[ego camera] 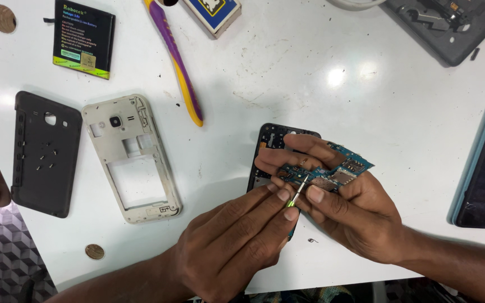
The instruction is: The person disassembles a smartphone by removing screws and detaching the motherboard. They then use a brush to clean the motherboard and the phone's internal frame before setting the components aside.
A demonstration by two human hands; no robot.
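Hands meet over the white table [310,84], just above the black phone body [270,140] lying there. The right hand [360,219], palm up, pinches a blue circuit board [338,171] between thumb and fingers, tilted. The left hand [237,247], knuckles up, grips a thin green-tipped tool [297,191] whose tip touches the board. Left of the phone body lie a pale phone frame [133,160], a dark back cover [43,154], and beyond them a battery [82,36] and a purple-yellow toothbrush [178,62].
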